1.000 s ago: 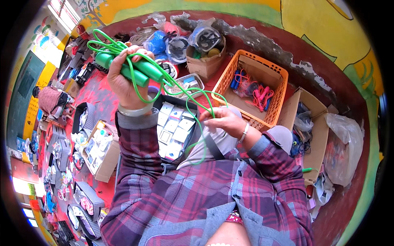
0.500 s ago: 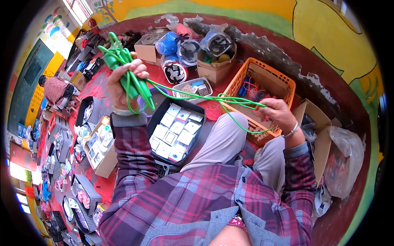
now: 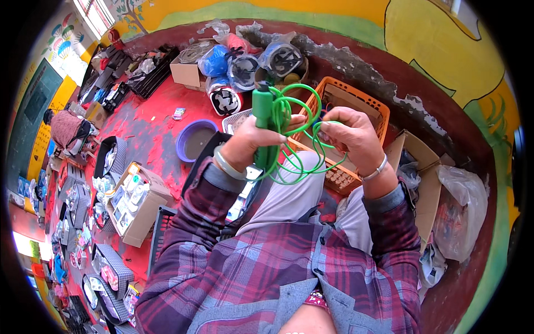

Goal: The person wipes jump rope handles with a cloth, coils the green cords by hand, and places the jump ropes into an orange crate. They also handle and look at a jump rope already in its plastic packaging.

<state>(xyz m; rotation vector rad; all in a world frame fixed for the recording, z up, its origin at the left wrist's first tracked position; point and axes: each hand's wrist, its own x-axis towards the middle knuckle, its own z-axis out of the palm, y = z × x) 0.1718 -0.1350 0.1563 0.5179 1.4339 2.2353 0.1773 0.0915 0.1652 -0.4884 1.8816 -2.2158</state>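
A green skipping rope point(image 3: 262, 109) is held up in front of me, its thick handle upright. My left hand point(image 3: 248, 142) grips the handle from below, with loops of the green cord gathered against it. Close by on the right, my right hand point(image 3: 354, 138) pinches the cord between thumb and fingers. Several loose loops hang between the two hands, over my grey-trousered knee. An orange basket point(image 3: 384, 106) stands just behind my right hand. The black box point(image 3: 196, 165) of small white packages is mostly covered by my left arm.
A purple basin point(image 3: 183, 146) sits left of my left hand. Bagged helmets point(image 3: 243, 72) are heaped by the wall. At the right are an open cardboard box point(image 3: 427, 161) and a clear plastic bag point(image 3: 464, 206). Several filled boxes point(image 3: 133, 220) line the left.
My left hand has moved right and lower with the handle, close to my right hand. The cord, stretched between the hands before, now hangs in loops. My right hand has shifted slightly left and up.
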